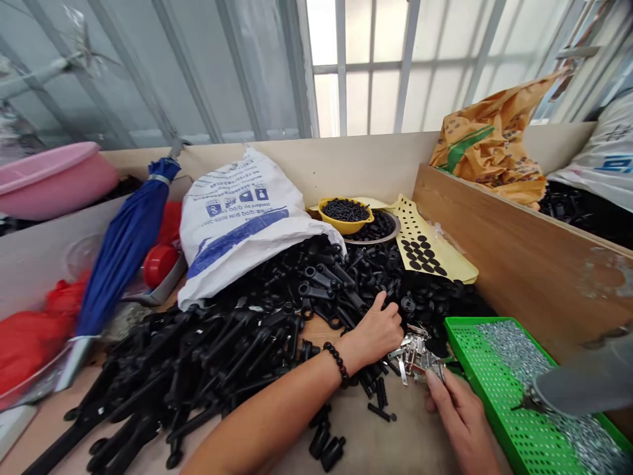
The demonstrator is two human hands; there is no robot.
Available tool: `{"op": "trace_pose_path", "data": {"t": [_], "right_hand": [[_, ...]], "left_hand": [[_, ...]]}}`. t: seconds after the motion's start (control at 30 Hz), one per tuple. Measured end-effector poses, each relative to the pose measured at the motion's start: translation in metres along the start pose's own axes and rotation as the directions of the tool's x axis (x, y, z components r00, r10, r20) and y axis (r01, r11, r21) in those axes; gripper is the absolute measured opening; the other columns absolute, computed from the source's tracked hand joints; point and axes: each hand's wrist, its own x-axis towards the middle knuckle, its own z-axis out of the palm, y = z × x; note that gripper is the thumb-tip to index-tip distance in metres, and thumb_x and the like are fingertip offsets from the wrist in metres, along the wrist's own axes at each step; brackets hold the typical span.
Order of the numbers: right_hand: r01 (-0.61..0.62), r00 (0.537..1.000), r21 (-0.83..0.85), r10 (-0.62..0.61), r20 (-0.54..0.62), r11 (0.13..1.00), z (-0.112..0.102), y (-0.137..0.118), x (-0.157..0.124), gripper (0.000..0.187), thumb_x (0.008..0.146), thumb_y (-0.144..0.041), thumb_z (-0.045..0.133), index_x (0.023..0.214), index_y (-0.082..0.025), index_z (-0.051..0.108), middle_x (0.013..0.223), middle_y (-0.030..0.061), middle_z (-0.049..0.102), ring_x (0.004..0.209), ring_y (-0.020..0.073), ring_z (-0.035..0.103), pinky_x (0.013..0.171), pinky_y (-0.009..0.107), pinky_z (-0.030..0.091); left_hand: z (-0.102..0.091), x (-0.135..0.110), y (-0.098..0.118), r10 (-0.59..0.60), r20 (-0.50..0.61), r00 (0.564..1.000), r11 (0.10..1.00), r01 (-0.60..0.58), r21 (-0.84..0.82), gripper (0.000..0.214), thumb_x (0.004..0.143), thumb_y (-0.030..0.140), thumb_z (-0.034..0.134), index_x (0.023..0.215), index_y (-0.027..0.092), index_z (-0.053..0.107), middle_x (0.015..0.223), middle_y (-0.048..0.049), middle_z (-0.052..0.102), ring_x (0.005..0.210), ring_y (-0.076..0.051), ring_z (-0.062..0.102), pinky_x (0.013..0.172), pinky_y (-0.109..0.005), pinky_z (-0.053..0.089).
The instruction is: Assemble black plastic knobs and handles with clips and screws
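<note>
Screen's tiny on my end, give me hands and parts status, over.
Left hand curled into black plastic parts, grasp hidden. Right hand touching small metal pieces. Green tray of screws alongside, nothing blocking.

The left hand point(376, 333) wears a bracelet of round, glossy black beads point(338, 363), strung close together around the wrist. The forearm point(277, 409) behind it is bare down to the picture's lower edge. The right hand point(457, 412) is bare too, with short, plain fingernails point(434, 377); its wrist runs out of view.
</note>
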Motion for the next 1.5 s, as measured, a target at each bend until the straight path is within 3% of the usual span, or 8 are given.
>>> {"op": "trace_pose_path", "data": {"t": [0.17,0.3,0.5,0.8,0.93,1.1,1.3,1.5], "right_hand": [[0.001,0.999,0.013,-0.001,0.039,1.0,0.0,0.008,0.0,0.04,0.084,-0.055,0.048,0.062,-0.022,0.053,0.054,0.0011,0.053,0.05,0.0181,0.052,0.046,0.026,0.043],[-0.003,0.999,0.03,0.002,0.047,1.0,-0.001,0.014,0.0,0.04,0.083,-0.055,0.048,0.061,-0.022,0.052,0.055,0.0013,0.054,0.051,0.0181,0.052,0.047,0.026,0.043],[-0.085,0.995,0.048,0.082,0.049,0.995,0.001,0.005,0.003,0.044,0.086,-0.056,0.044,0.06,-0.021,0.051,0.054,0.0001,0.051,0.051,0.0166,0.051,0.049,0.026,0.04],[-0.07,0.997,0.059,0.068,0.043,0.996,0.002,-0.001,0.001,0.044,0.089,-0.053,0.04,0.061,-0.02,0.05,0.053,-0.0012,0.049,0.05,0.0152,0.05,0.049,0.025,0.038],[-0.051,0.998,0.051,0.049,0.028,0.997,0.001,0.003,0.0,0.043,0.09,-0.051,0.041,0.061,-0.02,0.049,0.055,-0.0011,0.048,0.053,0.0151,0.049,0.051,0.025,0.037],[-0.034,0.999,0.062,0.032,0.037,0.997,0.0,0.004,-0.001,0.041,0.092,-0.048,0.04,0.062,-0.021,0.048,0.055,-0.002,0.047,0.053,0.0143,0.047,0.051,0.024,0.036],[-0.027,0.997,0.067,0.022,0.07,0.997,0.001,0.003,0.0,0.042,0.092,-0.047,0.039,0.06,-0.021,0.045,0.055,-0.0013,0.048,0.053,0.0144,0.048,0.051,0.024,0.035],[0.005,0.996,0.051,-0.009,0.093,0.999,0.002,0.004,-0.001,0.038,0.093,-0.043,0.039,0.064,-0.02,0.049,0.057,-0.0015,0.049,0.055,0.0145,0.048,0.052,0.024,0.035]], "left_hand": [[0.004,0.002,-0.001,-0.036,0.033,0.999,0.999,0.036,-0.014,0.013,0.084,0.017,0.06,0.075,0.017,0.069,0.082,-0.0085,0.063,0.097,-0.026,0.047,0.102,-0.059,0.023],[0.001,0.002,-0.009,-0.076,0.044,0.996,0.996,0.078,-0.045,0.011,0.083,0.017,0.06,0.077,0.018,0.069,0.088,-0.0086,0.062,0.099,-0.025,0.045,0.099,-0.054,0.028],[0.0,-0.006,-0.013,-0.135,0.029,0.99,0.986,0.137,-0.09,0.014,0.085,0.014,0.055,0.08,0.016,0.067,0.091,-0.008,0.059,0.098,-0.025,0.046,0.095,-0.052,0.032],[0.007,0.007,-0.009,-0.058,0.028,0.998,0.984,0.062,-0.165,0.014,0.082,0.013,0.059,0.072,0.015,0.068,0.089,-0.0069,0.06,0.102,-0.025,0.045,0.104,-0.052,0.023],[0.001,0.0,-0.016,-0.135,0.041,0.99,0.96,0.141,-0.244,0.014,0.082,0.017,0.059,0.071,0.014,0.067,0.094,-0.0071,0.062,0.105,-0.026,0.045,0.099,-0.054,0.027],[-0.012,-0.012,-0.03,-0.218,0.087,0.972,0.903,0.235,-0.36,0.014,0.08,0.019,0.06,0.068,0.019,0.067,0.104,-0.0027,0.064,0.104,-0.023,0.047,0.09,-0.044,0.035],[-0.019,-0.023,-0.05,-0.323,0.114,0.94,0.859,0.341,-0.381,0.015,0.083,0.017,0.054,0.075,0.019,0.066,0.104,-0.0035,0.065,0.105,-0.023,0.047,0.088,-0.042,0.036],[-0.019,-0.028,-0.03,-0.233,0.123,0.965,0.902,0.262,-0.345,0.023,0.078,0.024,0.061,0.101,0.024,0.064,0.129,-0.0058,0.054,0.118,-0.028,0.041,0.095,-0.051,0.031]]}}
